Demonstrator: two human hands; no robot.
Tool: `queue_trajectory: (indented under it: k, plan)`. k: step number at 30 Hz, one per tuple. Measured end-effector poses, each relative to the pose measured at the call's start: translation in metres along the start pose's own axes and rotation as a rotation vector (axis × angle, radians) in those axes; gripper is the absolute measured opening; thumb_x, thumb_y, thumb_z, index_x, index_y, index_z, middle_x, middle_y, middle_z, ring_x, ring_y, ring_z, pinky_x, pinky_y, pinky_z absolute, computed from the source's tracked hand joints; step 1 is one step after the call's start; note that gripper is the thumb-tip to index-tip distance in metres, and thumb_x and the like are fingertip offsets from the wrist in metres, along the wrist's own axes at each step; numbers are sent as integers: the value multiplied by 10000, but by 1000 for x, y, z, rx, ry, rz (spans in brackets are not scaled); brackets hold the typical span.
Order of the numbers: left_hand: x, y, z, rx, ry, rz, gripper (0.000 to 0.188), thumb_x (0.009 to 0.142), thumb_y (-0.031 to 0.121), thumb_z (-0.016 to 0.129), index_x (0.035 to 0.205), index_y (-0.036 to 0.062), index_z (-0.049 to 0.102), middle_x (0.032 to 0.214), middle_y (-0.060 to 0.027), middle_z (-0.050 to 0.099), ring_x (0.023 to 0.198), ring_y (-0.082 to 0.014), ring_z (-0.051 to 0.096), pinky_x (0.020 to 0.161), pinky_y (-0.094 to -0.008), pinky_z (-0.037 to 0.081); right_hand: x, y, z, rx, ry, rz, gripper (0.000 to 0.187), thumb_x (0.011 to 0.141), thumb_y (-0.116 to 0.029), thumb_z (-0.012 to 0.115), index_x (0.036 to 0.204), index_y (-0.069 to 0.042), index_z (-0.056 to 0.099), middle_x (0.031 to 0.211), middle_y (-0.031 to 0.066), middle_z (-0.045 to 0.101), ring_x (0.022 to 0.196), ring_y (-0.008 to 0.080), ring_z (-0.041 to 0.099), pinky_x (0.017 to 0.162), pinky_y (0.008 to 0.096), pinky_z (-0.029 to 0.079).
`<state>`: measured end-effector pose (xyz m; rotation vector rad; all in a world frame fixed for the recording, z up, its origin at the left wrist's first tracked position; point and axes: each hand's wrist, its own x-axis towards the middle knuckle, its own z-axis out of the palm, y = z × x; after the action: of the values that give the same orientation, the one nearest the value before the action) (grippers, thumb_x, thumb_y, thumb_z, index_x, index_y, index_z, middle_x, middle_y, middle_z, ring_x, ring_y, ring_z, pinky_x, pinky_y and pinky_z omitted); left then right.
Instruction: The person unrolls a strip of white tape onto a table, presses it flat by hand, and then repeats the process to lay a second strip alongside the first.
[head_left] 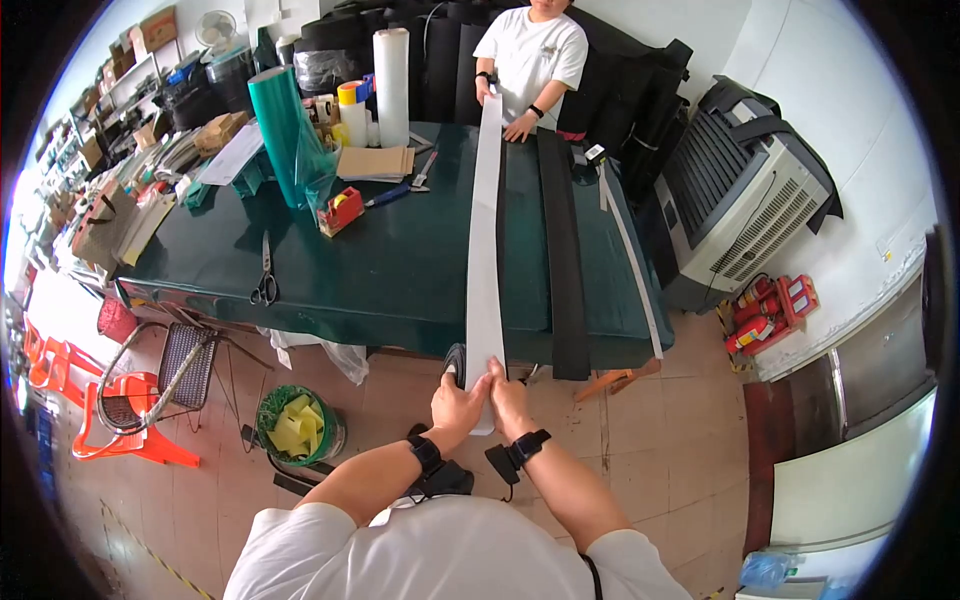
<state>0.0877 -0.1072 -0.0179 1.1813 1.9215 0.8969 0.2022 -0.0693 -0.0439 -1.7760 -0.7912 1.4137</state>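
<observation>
A long white strip (485, 230) with a dark edge along its right side runs lengthwise toward me across the green-covered table (380, 270). Its near end hangs past the table's front edge, between my hands. My left hand (458, 408) is closed on the strip's left side, beside a round black thing (455, 362), perhaps a roll. Closed on the right side is my right hand (508, 398), both thumbs meeting over the white face. Across the table a co-worker's hand (487, 90) holds the far end, with the other hand (520, 126) near it on the table.
Right of the strip lie a wide black strip (564, 250) and a long metal ruler (632, 255). Scissors (265, 275), a red tape dispenser (341, 212) and a green film roll (283, 140) are leftward. A waste bin (300, 425) stands on the floor; an air cooler (740, 200) is right.
</observation>
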Motion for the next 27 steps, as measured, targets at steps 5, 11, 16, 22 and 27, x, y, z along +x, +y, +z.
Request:
queue_trajectory:
  k: [5,11,16,22,27]
  plan:
    - [-4,-4,-3,11,-26,107,826,831,629,655,1164,-118,535,1009,-325,663,994,-467,649,854,-475,526,-12,-1,2,17,10,6,824,855,-640,616,979,174,657,958,233,694,921,280,661,788,381,500]
    - [-9,-31,-3,36,1,386,825,849,606,646,1212,-119,496,1083,-342,633,1027,-467,635,857,-483,520,-6,-15,-1,156,46,53,676,904,-548,615,1039,110,680,919,158,706,814,246,660,740,354,517]
    - [16,-3,-16,-263,-255,8,852,846,592,662,1265,-125,470,1130,-336,619,1075,-414,636,883,-461,514,-22,-8,-4,-79,-20,-146,796,889,-591,597,1130,167,604,1001,275,679,878,323,670,768,431,512]
    - [65,-5,-13,-742,-482,-419,876,823,601,688,1282,-117,486,1130,-317,629,1075,-355,649,878,-443,511,-40,30,8,-240,59,-465,606,959,-491,562,1158,80,609,1007,173,698,877,281,673,769,416,520]
    - [31,3,-7,-221,-217,-251,721,851,547,685,1176,-87,567,1061,-235,652,983,-299,654,850,-447,508,-7,16,-7,37,-121,-297,641,927,-536,586,1153,64,613,1074,207,680,972,290,648,858,400,496]
